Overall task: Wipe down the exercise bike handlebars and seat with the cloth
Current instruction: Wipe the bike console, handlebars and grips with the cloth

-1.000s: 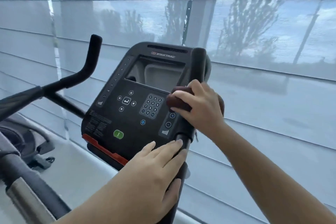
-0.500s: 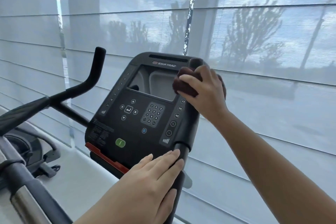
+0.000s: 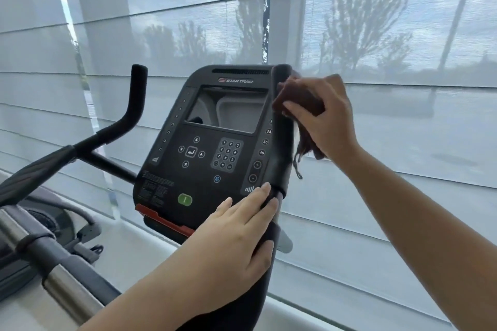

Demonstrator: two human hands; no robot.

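A dark brown cloth [image 3: 298, 101] is pinched between the curled fingers and thumb of the right hand [image 3: 329, 119] and pressed against the outer side of the right handlebar [image 3: 282, 148] near its top, with a loose tail left hanging below the palm. Lower on the same bar, the left hand [image 3: 236, 226] is laid flat, fingers straight and together, seemingly to brace the bike against the rubbing. Of the 2 grips, the left handlebar [image 3: 137, 94] beyond the console [image 3: 215, 142] is untouched and the seat is out of view, so much of the job is judged to remain.
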